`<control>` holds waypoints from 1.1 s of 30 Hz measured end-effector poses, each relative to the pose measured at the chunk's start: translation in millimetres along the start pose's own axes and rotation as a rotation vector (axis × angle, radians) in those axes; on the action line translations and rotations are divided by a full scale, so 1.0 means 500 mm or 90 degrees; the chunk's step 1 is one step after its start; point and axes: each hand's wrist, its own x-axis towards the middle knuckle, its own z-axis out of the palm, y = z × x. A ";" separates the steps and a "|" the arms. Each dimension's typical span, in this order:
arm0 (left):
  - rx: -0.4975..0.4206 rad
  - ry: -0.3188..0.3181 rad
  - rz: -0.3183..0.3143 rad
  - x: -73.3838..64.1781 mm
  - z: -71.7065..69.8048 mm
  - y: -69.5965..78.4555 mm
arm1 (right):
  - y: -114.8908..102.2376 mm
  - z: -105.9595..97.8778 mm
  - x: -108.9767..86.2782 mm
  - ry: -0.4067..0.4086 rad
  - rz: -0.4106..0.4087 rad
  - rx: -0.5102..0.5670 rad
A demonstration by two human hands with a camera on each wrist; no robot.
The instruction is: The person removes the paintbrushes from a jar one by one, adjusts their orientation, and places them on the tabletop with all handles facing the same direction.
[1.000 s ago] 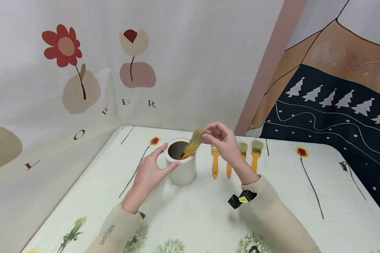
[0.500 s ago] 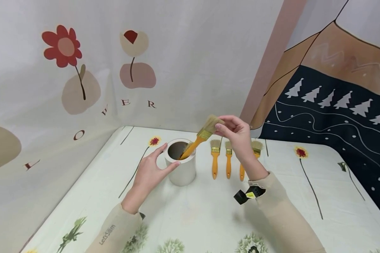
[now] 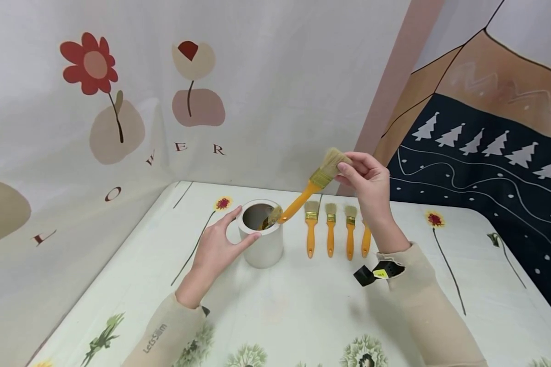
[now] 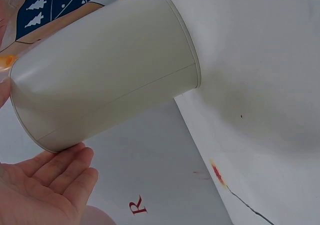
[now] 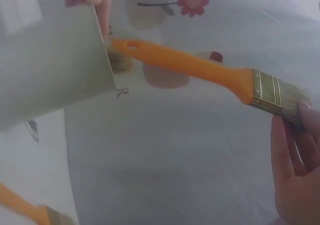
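Observation:
My right hand point(image 3: 371, 183) pinches a paintbrush point(image 3: 306, 198) by its bristles. The brush slants, its orange handle running down to the far right of a white cylindrical canister point(image 3: 263, 250); the handle's end is beside the rim. Another brush's bristles point(image 3: 273, 216) poke up at the right side of the canister's opening, its lower part hidden inside. My left hand point(image 3: 218, 244) holds the canister near the top, thumb and fingers on either side of the rim. In the left wrist view the left fingers point(image 4: 75, 170) touch the rim's edge.
Several orange-handled brushes point(image 3: 331, 232) lie in a row on the table to the right of the canister, bristles away from me. The rightmost is partly behind the right forearm. A flower-print cloth point(image 3: 275, 306) covers the table, and a printed curtain point(image 3: 275, 92) hangs behind it.
The right hand has moved up and right, drawing the brush out of the canister. The bristles of another brush now show at the rim. The left hand stays in place.

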 end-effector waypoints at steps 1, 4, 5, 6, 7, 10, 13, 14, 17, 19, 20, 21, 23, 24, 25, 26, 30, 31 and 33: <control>-0.001 0.001 0.001 0.000 0.000 0.000 | -0.002 -0.004 0.002 0.004 -0.002 0.002; 0.000 0.004 0.003 0.001 -0.002 0.000 | -0.007 -0.017 0.005 0.016 -0.003 0.001; 0.000 0.004 0.003 0.001 -0.002 0.000 | -0.008 -0.022 0.006 0.019 -0.002 0.001; 0.001 0.004 0.003 0.001 -0.003 0.000 | -0.009 -0.027 0.007 0.023 0.001 0.000; 0.002 0.005 0.003 0.001 -0.003 -0.001 | -0.009 -0.032 0.007 0.026 0.003 0.000; 0.003 0.005 0.001 0.001 -0.004 -0.001 | -0.005 -0.048 0.007 0.033 0.009 -0.003; 0.002 0.006 0.001 0.001 -0.003 -0.001 | -0.001 -0.066 0.005 0.042 0.016 -0.011; 0.001 0.005 0.001 0.001 -0.003 -0.001 | 0.000 -0.072 0.005 0.046 0.019 -0.015; -0.002 0.005 0.001 0.000 -0.002 -0.001 | 0.000 -0.091 0.004 0.057 0.031 -0.032; -0.004 0.004 0.000 -0.001 -0.001 0.000 | 0.000 -0.105 0.003 0.066 0.040 -0.042; -0.005 0.004 0.000 -0.001 -0.001 0.000 | 0.000 -0.112 0.003 0.071 0.044 -0.046; -0.005 0.004 -0.002 -0.002 -0.001 0.000 | 0.001 -0.119 0.003 0.075 0.047 -0.050; -0.004 0.004 -0.003 -0.002 0.000 0.001 | 0.003 -0.133 0.003 0.083 0.054 -0.061; -0.003 0.005 -0.003 -0.002 0.000 0.001 | 0.004 -0.140 0.003 0.087 0.057 -0.066; -0.001 0.005 -0.003 -0.003 0.000 0.001 | 0.006 -0.147 0.004 0.092 0.060 -0.069; 0.000 0.005 -0.003 -0.003 0.000 0.001 | 0.009 -0.154 0.005 0.096 0.063 -0.072; 0.001 0.007 -0.002 -0.003 -0.001 0.001 | 0.020 -0.181 0.009 0.115 0.077 -0.081; 0.000 0.007 -0.002 -0.003 -0.001 0.002 | 0.023 -0.187 0.010 0.119 0.079 -0.082; 0.000 0.006 -0.003 -0.003 -0.001 0.002 | 0.029 -0.201 0.011 0.125 0.084 -0.089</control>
